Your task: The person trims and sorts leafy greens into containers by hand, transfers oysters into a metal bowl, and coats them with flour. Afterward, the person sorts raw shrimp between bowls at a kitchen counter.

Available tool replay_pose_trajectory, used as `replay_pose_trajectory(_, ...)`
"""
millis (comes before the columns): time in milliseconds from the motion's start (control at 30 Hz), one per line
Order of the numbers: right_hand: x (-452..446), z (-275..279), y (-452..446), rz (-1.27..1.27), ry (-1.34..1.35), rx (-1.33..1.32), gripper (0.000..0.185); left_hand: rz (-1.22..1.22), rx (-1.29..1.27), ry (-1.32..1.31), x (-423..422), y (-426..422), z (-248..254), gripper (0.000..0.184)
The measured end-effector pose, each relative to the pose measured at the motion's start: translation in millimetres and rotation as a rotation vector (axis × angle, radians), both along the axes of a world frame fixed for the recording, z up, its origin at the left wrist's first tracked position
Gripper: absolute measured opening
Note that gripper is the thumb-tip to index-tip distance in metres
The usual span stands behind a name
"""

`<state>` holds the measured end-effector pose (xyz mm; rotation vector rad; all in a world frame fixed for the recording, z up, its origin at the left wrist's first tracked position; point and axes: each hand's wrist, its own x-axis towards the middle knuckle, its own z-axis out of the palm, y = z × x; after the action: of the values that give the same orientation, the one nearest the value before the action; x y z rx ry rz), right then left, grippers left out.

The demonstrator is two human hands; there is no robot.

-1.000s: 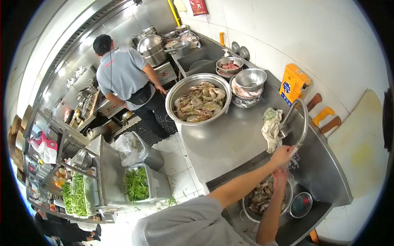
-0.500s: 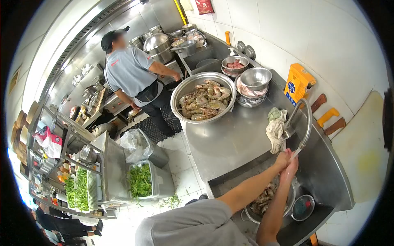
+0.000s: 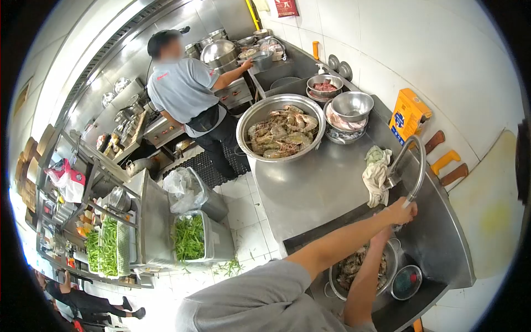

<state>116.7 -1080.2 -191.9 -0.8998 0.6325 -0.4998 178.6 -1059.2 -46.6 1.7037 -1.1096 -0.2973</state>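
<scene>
Under the mouth of the curved tap [image 3: 418,166], at the sink [image 3: 462,227], my left hand [image 3: 401,212] is closed; what it holds, if anything, is too small to make out. My right hand [image 3: 381,237] is just below it, over a metal pot [image 3: 394,257] of shrimp, its fingers blurred and partly hidden. Beside the pot in the sink lies a small round container [image 3: 405,282] with something red in it. A large metal basin [image 3: 243,130] full of shrimp stands on the steel counter [image 3: 310,188].
A cloth [image 3: 376,180] lies near the tap. Metal bowls [image 3: 352,105], an orange box [image 3: 408,116] and knives [image 3: 444,161] line the wall side. A co-worker [image 3: 185,91] stands at the far left, reaching to a pan [image 3: 262,61]. Bins [image 3: 218,238] stand below.
My hands, together under the tap before, are now apart, the left higher and the right lower. The co-worker's arm has risen to the pan handle. The view has shifted slightly.
</scene>
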Motion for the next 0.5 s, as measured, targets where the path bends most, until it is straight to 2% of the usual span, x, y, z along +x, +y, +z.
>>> replay_pose_trajectory(33,15,5,-6,-0.009,-0.073,0.04,0.03,-0.057,0.083,0.181,3,1,24,0.012)
replay_pose_trajectory(67,33,0,-11,-0.114,-0.234,0.424,0.028,-0.116,0.167,0.363,4,2,38,0.012)
replay_pose_trajectory(200,88,-19,-81,0.306,-0.026,0.341,0.034,-0.119,0.108,0.485,10,-18,24,0.012)
replay_pose_trajectory(267,108,-7,-86,0.407,0.127,0.301,0.034,-0.169,0.016,0.639,13,-35,5,0.012)
replay_pose_trajectory(300,116,21,-77,0.386,0.181,0.273,0.034,-0.078,0.078,0.682,4,-14,46,0.012)
replay_pose_trajectory(367,107,41,-80,0.381,0.156,0.322,0.035,-0.093,0.068,0.725,4,-18,42,0.013)
replay_pose_trajectory(400,101,51,-83,0.396,0.07,0.399,0.037,-0.098,0.063,0.741,4,-16,46,0.014)
replay_pose_trajectory(467,91,74,-72,0.332,-0.374,0.326,0.043,-0.068,0.076,0.779,-2,7,77,0.019)
replay_pose_trajectory(500,68,99,-63,0.258,-0.507,0.3,0.047,-0.036,0.08,0.802,-4,23,87,0.021)
